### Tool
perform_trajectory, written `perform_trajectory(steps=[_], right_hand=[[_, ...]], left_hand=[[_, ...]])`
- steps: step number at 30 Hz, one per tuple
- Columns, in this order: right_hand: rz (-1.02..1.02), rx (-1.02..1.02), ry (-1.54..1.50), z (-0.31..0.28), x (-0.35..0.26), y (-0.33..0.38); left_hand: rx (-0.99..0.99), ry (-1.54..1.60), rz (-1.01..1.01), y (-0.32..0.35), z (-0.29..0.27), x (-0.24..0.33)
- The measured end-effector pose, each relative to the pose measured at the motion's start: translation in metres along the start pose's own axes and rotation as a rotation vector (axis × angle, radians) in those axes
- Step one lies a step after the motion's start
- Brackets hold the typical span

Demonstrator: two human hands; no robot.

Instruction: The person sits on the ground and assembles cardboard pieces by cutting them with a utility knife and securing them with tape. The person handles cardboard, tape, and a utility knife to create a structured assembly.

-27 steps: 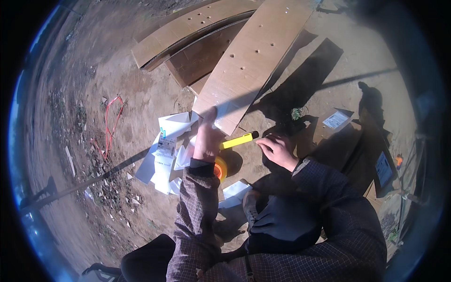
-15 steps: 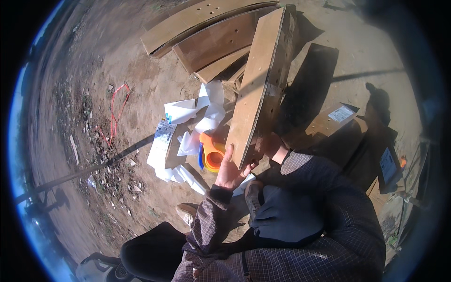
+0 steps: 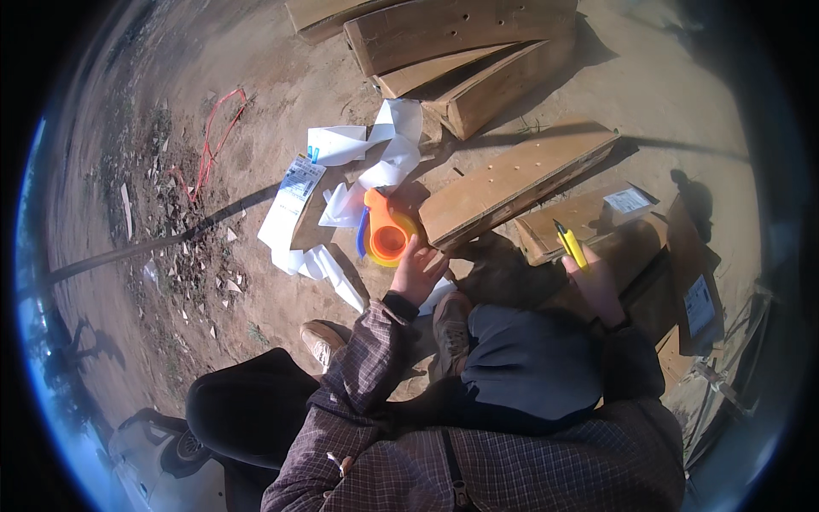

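Note:
A long brown cardboard box [image 3: 520,183] lies on the dirt, its near end toward me. My left hand [image 3: 418,275] is at that near end, fingers apart; whether they touch the box I cannot tell. My right hand [image 3: 595,286] is closed around a slim yellow tool [image 3: 573,248] with a dark pointed tip, held raised to the right of the box. Beside my left fingertips sits an orange ring-shaped object with a short handle [image 3: 390,232], with yellow and blue pieces showing beneath it.
More long cardboard boxes [image 3: 461,34] are stacked at the far side. Crumpled white sheeting [image 3: 337,147] and a labelled white piece [image 3: 294,192] lie left of centre. Flattened cardboard with a label [image 3: 627,201] lies to the right. A red cord [image 3: 207,145] and scattered chips lie far left.
The long box, held tilted up in both hands before, now lies on the ground. My right hand has moved right and now holds the yellow tool. My left hand has loosened from the box.

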State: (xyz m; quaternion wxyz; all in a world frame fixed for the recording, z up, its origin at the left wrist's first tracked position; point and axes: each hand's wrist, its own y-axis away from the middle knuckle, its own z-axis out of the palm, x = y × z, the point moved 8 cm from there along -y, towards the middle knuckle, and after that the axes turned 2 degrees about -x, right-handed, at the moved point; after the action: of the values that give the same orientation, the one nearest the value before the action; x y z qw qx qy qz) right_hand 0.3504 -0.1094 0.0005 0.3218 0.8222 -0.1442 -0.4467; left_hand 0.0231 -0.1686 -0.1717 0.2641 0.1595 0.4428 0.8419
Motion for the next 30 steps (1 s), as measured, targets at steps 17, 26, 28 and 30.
perform_trajectory(steps=[17,26,28,30], right_hand=[[-1.055,-0.075,1.363,0.121,-0.143,-0.061],[-0.970,-0.102,1.393,0.101,-0.144,-0.068],[-0.894,-0.145,1.393,0.076,-0.143,-0.077],[-0.880,-0.075,1.451,0.035,-0.137,-0.091]], left_hand=[[0.163,-1.272,1.141,0.034,0.068,0.037],[0.105,-1.313,1.162,0.030,0.075,0.040],[0.107,-1.328,1.182,0.031,0.075,0.040],[0.108,-1.333,1.175,0.032,0.076,0.041]])
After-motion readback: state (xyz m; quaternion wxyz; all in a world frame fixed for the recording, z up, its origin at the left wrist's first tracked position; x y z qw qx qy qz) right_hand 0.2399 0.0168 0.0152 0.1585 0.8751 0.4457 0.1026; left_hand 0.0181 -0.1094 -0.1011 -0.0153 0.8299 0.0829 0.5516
